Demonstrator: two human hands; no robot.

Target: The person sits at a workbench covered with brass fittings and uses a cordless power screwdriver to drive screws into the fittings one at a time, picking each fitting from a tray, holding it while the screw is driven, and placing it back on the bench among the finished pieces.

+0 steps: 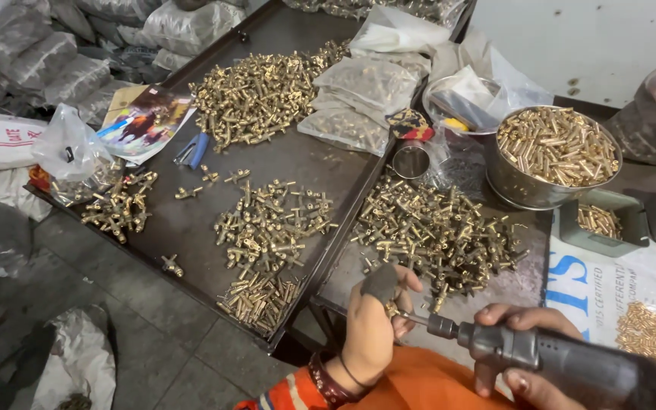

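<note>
Grey power driver point(563, 361), white printed sack point(609, 285) beside.

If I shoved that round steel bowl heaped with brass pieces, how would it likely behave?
The steel bowl is heaped to the rim with brass pieces, so it is probably heavy and would resist a light push. Its smooth metal wall looks slippery to grip. The heap rises above the rim, so a sudden shove may spill or roll pieces off.
</note>
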